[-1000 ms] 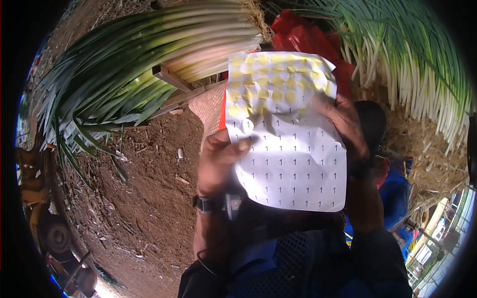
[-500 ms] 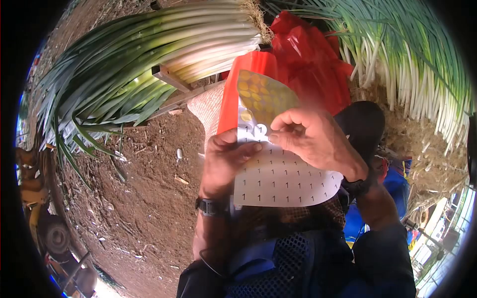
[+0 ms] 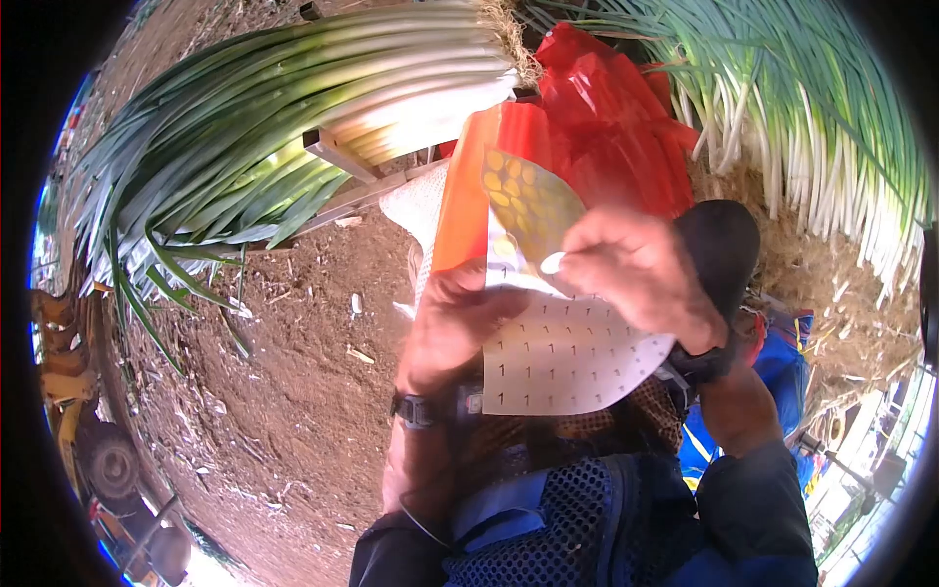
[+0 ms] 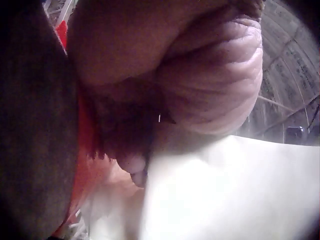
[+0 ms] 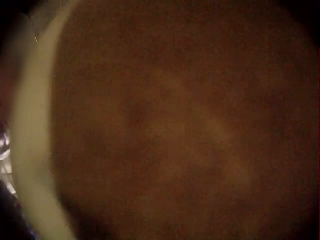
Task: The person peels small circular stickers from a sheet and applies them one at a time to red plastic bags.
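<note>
In the head view, a white sheet of round stickers [image 3: 548,367] is held in front of the body. Its lower part bears rows of the number 1, and its bent upper part shows yellowish circles. The left hand [image 3: 458,318] grips the sheet's left edge with the thumb on top. The right hand [image 3: 641,274], slightly blurred, pinches a small white round sticker [image 3: 552,262] over the sheet between thumb and fingertips. The left wrist view shows the left palm [image 4: 215,75] against the pale sheet [image 4: 230,185]. Blurred brown fills most of the right wrist view.
Leeks [image 3: 391,98] lie stacked on a metal frame [image 3: 337,154] at upper left. Spring onions [image 3: 782,127] with roots lie at upper right. A red plastic bag [image 3: 611,137] and an orange-red sheet [image 3: 465,215] are behind the sticker sheet. Bare soil [image 3: 284,382] spreads at left.
The right hand has left the sheet's upper right edge, and the sheet's top now curls over. A white sticker has come up between the right fingertips. The left hand keeps its grip.
</note>
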Demonstrator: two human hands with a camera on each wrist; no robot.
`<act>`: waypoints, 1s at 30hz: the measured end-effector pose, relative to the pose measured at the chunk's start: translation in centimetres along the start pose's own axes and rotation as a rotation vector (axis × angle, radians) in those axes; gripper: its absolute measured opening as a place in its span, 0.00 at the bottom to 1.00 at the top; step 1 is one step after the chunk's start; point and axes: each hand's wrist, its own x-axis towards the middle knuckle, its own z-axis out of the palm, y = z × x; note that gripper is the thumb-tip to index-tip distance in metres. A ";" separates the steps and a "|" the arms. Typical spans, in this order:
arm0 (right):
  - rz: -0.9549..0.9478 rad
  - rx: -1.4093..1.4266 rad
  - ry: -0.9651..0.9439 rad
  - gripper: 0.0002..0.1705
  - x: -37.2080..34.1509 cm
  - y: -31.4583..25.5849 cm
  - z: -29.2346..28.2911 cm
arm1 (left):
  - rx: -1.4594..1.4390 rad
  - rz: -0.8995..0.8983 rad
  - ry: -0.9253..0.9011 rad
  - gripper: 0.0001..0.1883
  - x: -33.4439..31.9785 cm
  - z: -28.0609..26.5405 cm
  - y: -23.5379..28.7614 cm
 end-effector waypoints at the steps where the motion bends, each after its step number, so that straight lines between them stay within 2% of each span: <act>1: 0.037 0.036 0.007 0.06 -0.2 -1.5 -1.1 | 0.038 0.007 -0.003 0.12 -0.1 0.0 -0.3; 2: 0.055 0.070 0.008 0.07 -0.3 -1.9 -2.0 | 0.077 0.015 -0.009 0.12 -0.1 0.1 -0.5; 3: -0.008 0.058 -0.003 0.07 -0.3 -2.3 -2.7 | 0.116 -0.010 0.025 0.13 -0.3 0.7 0.2; 4: -0.070 0.046 -0.014 0.07 -0.3 -2.9 -3.1 | 0.261 -0.006 0.074 0.13 -0.4 0.7 -0.1; 6: -0.145 -0.104 -0.115 0.07 0.4 -4.0 -4.2 | 0.507 0.060 0.016 0.12 -0.5 0.6 -0.2; 7: -0.183 -0.179 -0.166 0.07 0.9 -4.3 -4.5 | 0.511 0.117 0.009 0.14 -0.6 0.9 -0.1; 9: -0.091 -0.203 -0.142 0.07 1.9 -4.4 -4.9 | 0.517 0.233 -0.007 0.19 -0.6 1.8 0.0; 10: -0.046 -0.216 -0.130 0.07 2.5 -4.5 -5.2 | 0.641 0.375 -0.065 0.19 -0.3 1.4 -0.2; 12: -0.085 -0.138 -0.124 0.07 3.8 -2.6 -5.3 | 0.883 0.658 -0.182 0.19 0.5 0.4 -0.8; 14: -0.075 -0.072 -0.142 0.07 5.0 -1.7 -4.7 | 0.976 0.719 -0.125 0.16 0.7 1.3 -1.0; 19: 0.089 -0.287 -0.157 0.13 8.1 2.0 -3.2 | 1.050 0.757 -0.180 0.15 1.0 1.5 -0.8; 23: 0.148 -0.419 -0.191 0.10 8.9 3.1 -2.1 | 1.069 0.764 -0.203 0.15 1.4 1.3 -0.9; 26: 0.095 -0.422 -0.144 0.11 9.0 3.8 -1.8 | 1.072 0.765 -0.213 0.14 1.5 1.1 -1.0; 29: 0.133 -0.507 -0.059 0.15 9.0 3.6 -1.1 | 1.073 0.766 -0.225 0.14 1.8 1.1 -1.0; 30: 0.097 -0.572 0.027 0.17 8.9 3.7 -0.8 | 1.076 0.765 -0.230 0.14 1.7 1.1 -1.0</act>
